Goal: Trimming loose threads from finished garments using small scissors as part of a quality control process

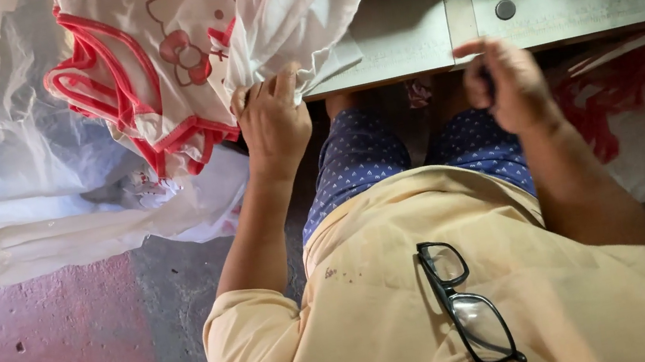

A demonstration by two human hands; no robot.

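Pale sewing table [574, 12]: white red-trimmed fabric [229, 39] draped over left edge.

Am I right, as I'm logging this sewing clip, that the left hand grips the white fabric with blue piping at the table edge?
Not quite: the head view shows the left hand gripping white fabric with red piping, not blue, at the edge of the pale sewing table.

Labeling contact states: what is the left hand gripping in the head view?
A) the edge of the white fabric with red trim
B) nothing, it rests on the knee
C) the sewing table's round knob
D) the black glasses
A: the left hand pinches the hanging edge of the white fabric with red trim, while the black glasses hang on the shirt, untouched.
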